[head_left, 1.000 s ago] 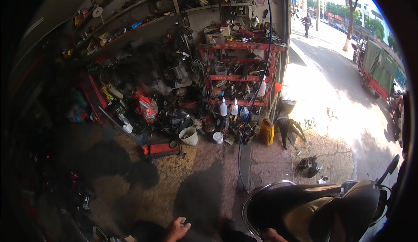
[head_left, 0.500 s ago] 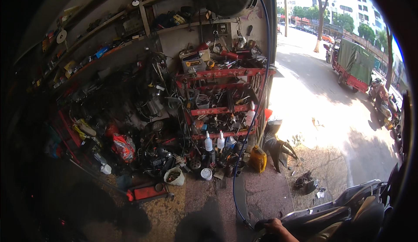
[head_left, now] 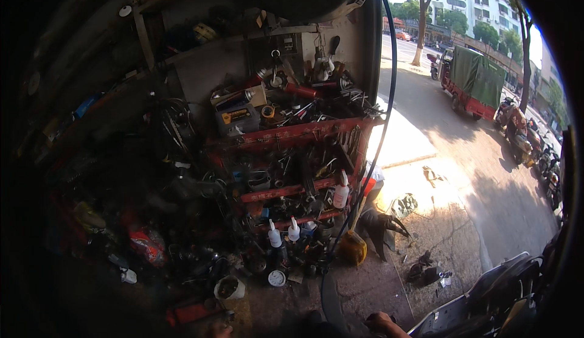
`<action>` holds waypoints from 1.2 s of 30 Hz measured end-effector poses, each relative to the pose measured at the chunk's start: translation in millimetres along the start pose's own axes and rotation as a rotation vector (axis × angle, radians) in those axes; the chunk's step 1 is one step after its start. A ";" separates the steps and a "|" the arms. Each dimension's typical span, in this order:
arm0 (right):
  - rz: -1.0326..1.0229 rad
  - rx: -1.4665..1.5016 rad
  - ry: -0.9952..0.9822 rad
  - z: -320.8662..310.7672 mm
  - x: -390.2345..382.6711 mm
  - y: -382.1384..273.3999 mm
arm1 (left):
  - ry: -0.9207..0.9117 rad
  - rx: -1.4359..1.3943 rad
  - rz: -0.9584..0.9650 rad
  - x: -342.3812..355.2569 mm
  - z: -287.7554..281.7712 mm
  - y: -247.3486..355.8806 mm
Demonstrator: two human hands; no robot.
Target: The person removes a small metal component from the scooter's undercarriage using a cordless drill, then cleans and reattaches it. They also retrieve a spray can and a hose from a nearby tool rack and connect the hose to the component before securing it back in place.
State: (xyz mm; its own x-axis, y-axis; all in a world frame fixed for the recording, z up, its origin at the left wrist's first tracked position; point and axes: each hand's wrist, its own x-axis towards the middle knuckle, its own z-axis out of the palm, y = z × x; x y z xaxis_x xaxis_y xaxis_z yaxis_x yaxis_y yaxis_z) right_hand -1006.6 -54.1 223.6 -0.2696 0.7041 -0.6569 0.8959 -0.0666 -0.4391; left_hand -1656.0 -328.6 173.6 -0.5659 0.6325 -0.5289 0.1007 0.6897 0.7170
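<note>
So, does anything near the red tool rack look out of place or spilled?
Yes. Dark rags or parts lie loose on the pavement right of the red tool rack, away from the shelves. A yellow jug stands on the ground at the rack's foot. Only part of the right hand shows, beside the scooter.
</note>
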 end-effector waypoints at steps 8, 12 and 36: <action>-0.257 -0.039 0.218 -164.0 61.6 -158.2 | 0.011 -0.002 -0.307 54.3 60.0 70.5; -0.220 0.102 0.258 -194.1 70.0 -195.0 | 0.010 -0.136 -0.323 84.0 75.8 93.6; 0.124 0.079 0.274 -194.2 101.7 -254.8 | 0.360 0.518 1.113 278.8 -130.2 917.1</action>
State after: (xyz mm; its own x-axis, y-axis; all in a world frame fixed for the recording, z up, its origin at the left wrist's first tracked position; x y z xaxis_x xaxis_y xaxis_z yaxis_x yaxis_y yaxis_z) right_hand -1193.8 171.8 387.7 -0.0448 0.8506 -0.5238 0.8828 -0.2117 -0.4193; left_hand -1827.9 434.4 742.9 -0.1518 0.8799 0.4503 0.9203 -0.0404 0.3892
